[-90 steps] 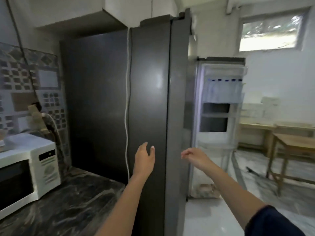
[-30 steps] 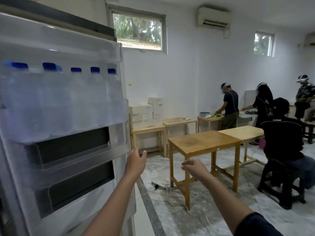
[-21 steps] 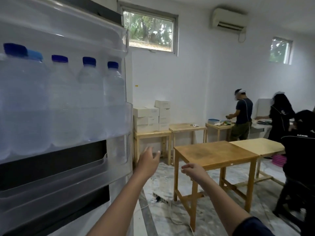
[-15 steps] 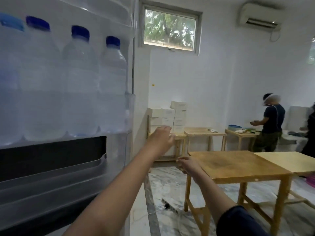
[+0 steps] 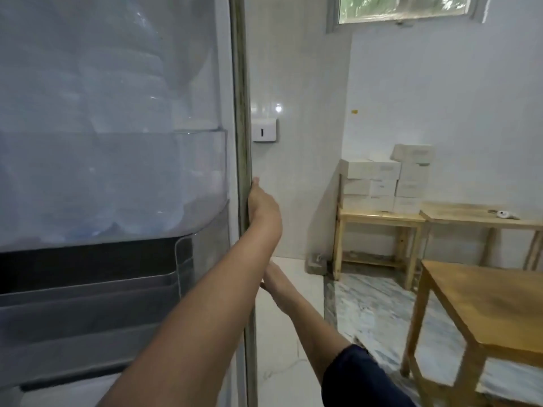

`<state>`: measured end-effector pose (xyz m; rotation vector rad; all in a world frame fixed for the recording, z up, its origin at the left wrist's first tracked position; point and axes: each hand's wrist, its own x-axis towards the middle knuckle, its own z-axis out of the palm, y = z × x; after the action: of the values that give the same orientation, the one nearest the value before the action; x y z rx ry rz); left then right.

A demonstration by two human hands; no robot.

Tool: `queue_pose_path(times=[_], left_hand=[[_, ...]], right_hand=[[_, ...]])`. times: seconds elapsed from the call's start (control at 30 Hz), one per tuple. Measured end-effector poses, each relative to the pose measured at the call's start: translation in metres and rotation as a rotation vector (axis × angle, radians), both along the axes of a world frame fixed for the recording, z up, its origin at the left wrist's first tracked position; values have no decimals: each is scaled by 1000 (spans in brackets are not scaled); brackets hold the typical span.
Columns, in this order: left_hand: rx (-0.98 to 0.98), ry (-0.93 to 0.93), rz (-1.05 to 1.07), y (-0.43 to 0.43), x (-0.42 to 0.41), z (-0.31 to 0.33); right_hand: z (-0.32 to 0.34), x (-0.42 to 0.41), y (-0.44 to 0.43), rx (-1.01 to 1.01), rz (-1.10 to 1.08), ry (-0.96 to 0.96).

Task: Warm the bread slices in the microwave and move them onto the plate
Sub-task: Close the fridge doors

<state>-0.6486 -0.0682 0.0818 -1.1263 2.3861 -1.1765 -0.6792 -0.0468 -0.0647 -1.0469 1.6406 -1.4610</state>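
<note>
One left hand [image 5: 260, 202] clasps the fridge door [image 5: 241, 98] edge; right hand [image 5: 271, 279] below, grip unreadable.
Bread unseen: likely soft, light; lift by crusts.

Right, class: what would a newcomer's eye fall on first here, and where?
The open fridge door fills the left, its shelf packed with water bottles, the left hand holding its edge. At the right rear, white boxes stack on a wooden table.

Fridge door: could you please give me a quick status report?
Left hand on fridge door edge, fingers hidden. Right hand mostly behind left forearm, grip unclear. Bread, microwave, plate out of view.
</note>
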Motion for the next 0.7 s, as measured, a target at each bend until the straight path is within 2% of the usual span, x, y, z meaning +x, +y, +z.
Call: queue_pose_path(times=[0.03, 0.1, 0.3, 0.4, 0.53, 0.7], left_hand=[[-44, -99, 22, -3, 1, -6], [-90, -166, 36, -4, 2, -17], [-169, -146, 36, 9, 13, -32], [-149, -139, 21, 25, 24, -34], [-152, -34, 13, 61, 51, -38], [-193, 268, -77, 114, 110, -62]], right_hand=[[2, 1, -5, -2, 19, -16], [4, 0, -12, -7, 36, -51], [-8, 4, 1, -64, 76, -60], [-10, 12, 25, -125, 185, -78], [-19, 28, 53, -108, 221, -7], [-26, 62, 105, -185, 306, 1]])
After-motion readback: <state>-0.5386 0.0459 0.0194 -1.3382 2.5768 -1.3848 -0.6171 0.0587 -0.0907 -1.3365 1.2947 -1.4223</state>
